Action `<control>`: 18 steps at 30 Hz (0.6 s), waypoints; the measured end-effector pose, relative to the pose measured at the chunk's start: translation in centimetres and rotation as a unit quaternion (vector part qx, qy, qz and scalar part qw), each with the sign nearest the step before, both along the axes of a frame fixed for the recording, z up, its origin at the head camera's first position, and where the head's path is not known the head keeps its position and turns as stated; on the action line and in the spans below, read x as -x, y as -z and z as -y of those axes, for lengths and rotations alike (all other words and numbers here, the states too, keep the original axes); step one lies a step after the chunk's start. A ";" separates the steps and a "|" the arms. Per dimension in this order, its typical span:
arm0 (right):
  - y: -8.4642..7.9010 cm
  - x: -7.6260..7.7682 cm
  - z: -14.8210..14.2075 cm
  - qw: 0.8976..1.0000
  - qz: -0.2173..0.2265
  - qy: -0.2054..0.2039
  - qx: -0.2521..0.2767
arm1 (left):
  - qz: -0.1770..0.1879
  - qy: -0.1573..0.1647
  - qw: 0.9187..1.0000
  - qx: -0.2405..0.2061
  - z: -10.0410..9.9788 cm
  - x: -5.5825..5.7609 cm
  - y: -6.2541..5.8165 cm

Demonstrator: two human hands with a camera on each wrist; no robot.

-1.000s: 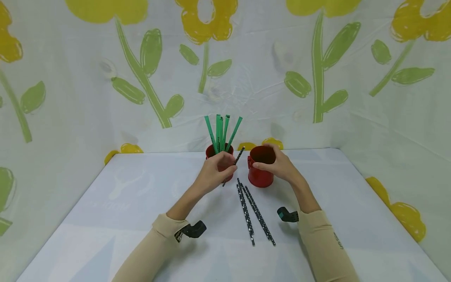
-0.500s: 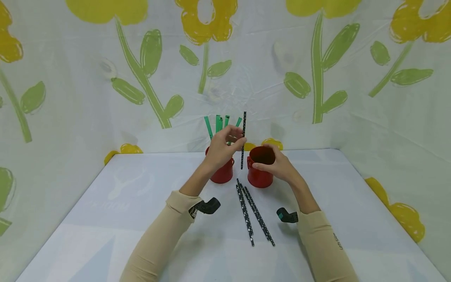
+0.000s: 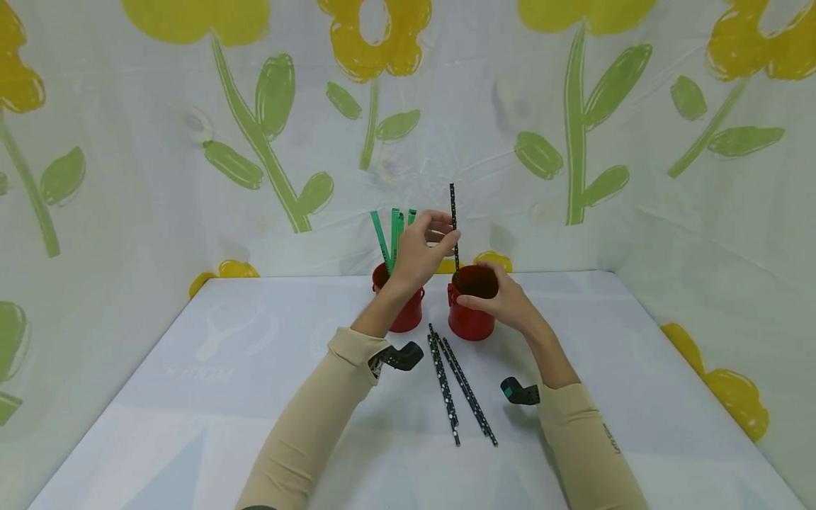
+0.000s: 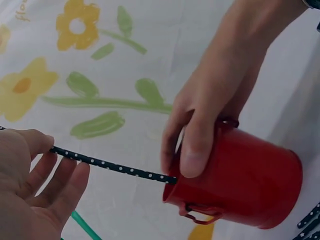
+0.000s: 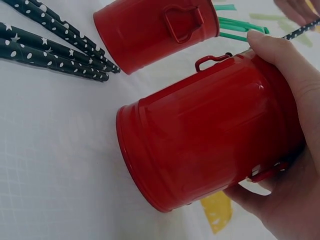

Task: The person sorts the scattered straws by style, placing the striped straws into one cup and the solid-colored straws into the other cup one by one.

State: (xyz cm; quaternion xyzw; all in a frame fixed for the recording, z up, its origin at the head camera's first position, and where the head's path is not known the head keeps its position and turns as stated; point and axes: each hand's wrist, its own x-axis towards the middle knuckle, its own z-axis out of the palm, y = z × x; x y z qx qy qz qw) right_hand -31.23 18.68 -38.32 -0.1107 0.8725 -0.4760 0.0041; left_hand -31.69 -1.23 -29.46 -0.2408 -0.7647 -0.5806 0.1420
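My left hand point(image 3: 422, 249) pinches a black straw with white dots point(image 3: 454, 202) between thumb and fingers, above and to the left of the right-hand red pail point(image 3: 472, 322). The straw stands nearly upright, its lower end right at the pail's rim; the left wrist view shows this black straw point(image 4: 115, 166) meeting the mouth. Around the top of that same red pail point(image 5: 200, 130), my right hand point(image 3: 508, 299) has its thumb and fingers spread, gripping it upright on the table. No straws show standing in its mouth.
A second red pail point(image 3: 408, 317), partly behind my left forearm, holds several green straws point(image 3: 395, 237). Several black patterned straws point(image 3: 468, 389) lie on the white table point(image 3: 191, 368) in front of the pails. A flower-printed cloth point(image 3: 459, 127) hangs behind.
My left hand has lifted the black straw from in front of the left pail, turned it upright and carried it right to the other pail's rim. The right hand has stayed put.
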 end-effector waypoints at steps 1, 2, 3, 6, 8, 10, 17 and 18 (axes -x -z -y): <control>0.0 0.0 0.0 1.000 0.000 -0.001 0.001 | 0.004 0.001 1.000 0.002 -0.1 0.0 0.2; 0.0 0.0 0.0 1.000 0.001 -0.002 0.002 | 0.008 0.000 1.000 0.004 -0.3 0.1 0.4; 0.0 0.0 0.0 1.000 0.002 -0.003 0.003 | 0.012 -0.001 1.000 0.007 -0.4 0.2 0.6; 0.0 0.1 -0.1 1.000 0.002 -0.006 0.007 | 0.018 -0.003 1.000 0.017 -0.6 0.3 1.4; 0.0 0.1 -0.1 1.000 0.005 -0.007 0.006 | 0.019 -0.003 1.000 0.024 -0.7 0.4 1.9; 0.0 0.0 -0.1 1.000 0.006 -0.006 0.006 | 0.018 -0.003 0.999 0.030 -0.9 0.4 2.4; -0.2 -0.3 -0.2 1.000 0.005 -0.004 0.001 | 0.027 0.008 0.999 0.027 -1.4 0.2 2.9; -0.2 -0.3 -0.2 1.000 0.006 -0.003 0.001 | 0.029 0.012 0.999 0.025 -1.5 0.2 3.0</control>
